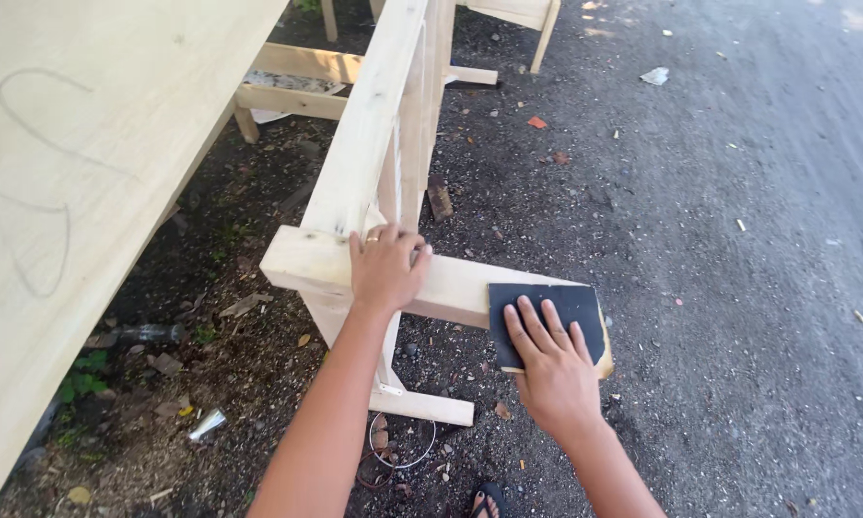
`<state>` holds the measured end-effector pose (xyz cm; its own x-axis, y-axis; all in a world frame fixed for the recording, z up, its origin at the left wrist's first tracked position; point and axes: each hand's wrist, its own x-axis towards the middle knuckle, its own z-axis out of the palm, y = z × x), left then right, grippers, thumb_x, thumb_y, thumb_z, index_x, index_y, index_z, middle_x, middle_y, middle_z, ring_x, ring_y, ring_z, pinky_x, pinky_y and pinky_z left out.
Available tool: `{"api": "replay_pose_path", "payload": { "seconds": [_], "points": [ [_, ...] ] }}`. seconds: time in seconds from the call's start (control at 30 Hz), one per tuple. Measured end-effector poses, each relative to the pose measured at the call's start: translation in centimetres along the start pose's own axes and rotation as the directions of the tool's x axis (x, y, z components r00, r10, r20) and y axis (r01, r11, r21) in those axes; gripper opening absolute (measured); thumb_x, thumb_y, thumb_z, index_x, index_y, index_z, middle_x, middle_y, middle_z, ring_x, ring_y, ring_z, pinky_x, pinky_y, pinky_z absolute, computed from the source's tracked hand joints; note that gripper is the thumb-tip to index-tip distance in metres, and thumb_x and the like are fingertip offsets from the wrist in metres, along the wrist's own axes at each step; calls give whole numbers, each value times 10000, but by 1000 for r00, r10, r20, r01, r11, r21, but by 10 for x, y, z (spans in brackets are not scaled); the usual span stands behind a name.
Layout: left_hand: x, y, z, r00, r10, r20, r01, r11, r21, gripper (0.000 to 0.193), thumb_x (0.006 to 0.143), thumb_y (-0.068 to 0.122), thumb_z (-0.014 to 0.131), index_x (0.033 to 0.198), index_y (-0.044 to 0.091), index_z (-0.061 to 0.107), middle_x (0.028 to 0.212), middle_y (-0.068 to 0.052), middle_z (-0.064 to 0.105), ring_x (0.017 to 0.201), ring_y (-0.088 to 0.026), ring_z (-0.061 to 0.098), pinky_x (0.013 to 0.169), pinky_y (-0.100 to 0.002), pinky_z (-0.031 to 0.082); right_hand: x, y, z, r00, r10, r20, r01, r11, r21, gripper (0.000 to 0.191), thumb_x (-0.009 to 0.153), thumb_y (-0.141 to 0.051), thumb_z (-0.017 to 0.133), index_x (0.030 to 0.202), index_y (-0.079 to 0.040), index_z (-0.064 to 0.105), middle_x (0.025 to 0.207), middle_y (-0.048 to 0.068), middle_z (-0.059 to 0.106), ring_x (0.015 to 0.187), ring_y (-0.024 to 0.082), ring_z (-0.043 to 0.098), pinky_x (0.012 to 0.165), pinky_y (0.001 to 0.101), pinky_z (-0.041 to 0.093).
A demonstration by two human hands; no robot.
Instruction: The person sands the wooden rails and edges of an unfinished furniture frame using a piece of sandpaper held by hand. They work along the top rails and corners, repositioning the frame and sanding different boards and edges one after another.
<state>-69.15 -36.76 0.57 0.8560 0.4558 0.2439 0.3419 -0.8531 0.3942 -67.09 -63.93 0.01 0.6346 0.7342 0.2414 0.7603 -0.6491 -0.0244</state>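
An unfinished pale wood frame [374, 125] stands on dark ground, with a flat cross board [451, 283] at its near end. My left hand [385, 267] grips that board where it meets the long rail, a ring on one finger. My right hand [551, 369] lies flat, fingers spread, pressing a dark sheet of sandpaper [577, 309] onto the right end of the board.
A large plywood panel [58, 192] with pencil curves fills the left side. More pale wood frames [297, 82] stand behind. A wire loop [403, 446] and scraps lie on the gravel; asphalt [758, 240] spreads to the right. My sandalled foot [489, 499] shows at the bottom.
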Motion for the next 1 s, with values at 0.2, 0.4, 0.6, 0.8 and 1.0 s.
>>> {"api": "replay_pose_path", "payload": {
  "seconds": [0.2,0.4,0.6,0.8,1.0],
  "points": [
    [-9,29,20,999,51,14,-51,999,4,288,982,298,493,1004,128,725,1105,-73,675,1174,-294,607,1146,-644,260,94,-14,25,994,71,80,-79,991,107,547,955,-277,553,1489,-175,486,1550,58,459,1448,354,376,1121,625,298],
    [-10,26,23,998,60,-24,-61,997,-43,303,998,266,475,969,110,733,1002,-86,705,1097,-311,629,1140,-572,320,27,-30,0,999,9,-33,-3,986,166,643,850,-195,606,1484,-156,503,1560,74,460,1455,361,372,1145,602,295],
    [-12,33,24,995,78,-60,-81,996,-40,294,980,252,489,965,102,741,1012,-102,713,1090,-325,624,1117,-551,323,52,-21,1,996,76,-36,-70,986,148,566,911,-230,588,1468,-167,509,1562,67,462,1462,366,368,1138,596,303],
    [-14,27,18,997,69,-20,-69,997,-34,292,996,250,483,985,110,739,1028,-99,713,1092,-310,633,1125,-511,355,45,-26,-8,997,68,-26,-62,983,171,602,892,-241,585,1480,-137,506,1550,106,467,1443,392,370,1137,585,300],
    [-14,25,19,991,97,-92,-102,994,-51,273,960,242,502,940,117,744,976,-98,714,1056,-327,633,1103,-538,331,46,-13,-6,988,156,-18,-153,982,110,562,945,-262,567,1491,-145,499,1554,81,471,1463,369,378,1173,562,302]
  ]
}}
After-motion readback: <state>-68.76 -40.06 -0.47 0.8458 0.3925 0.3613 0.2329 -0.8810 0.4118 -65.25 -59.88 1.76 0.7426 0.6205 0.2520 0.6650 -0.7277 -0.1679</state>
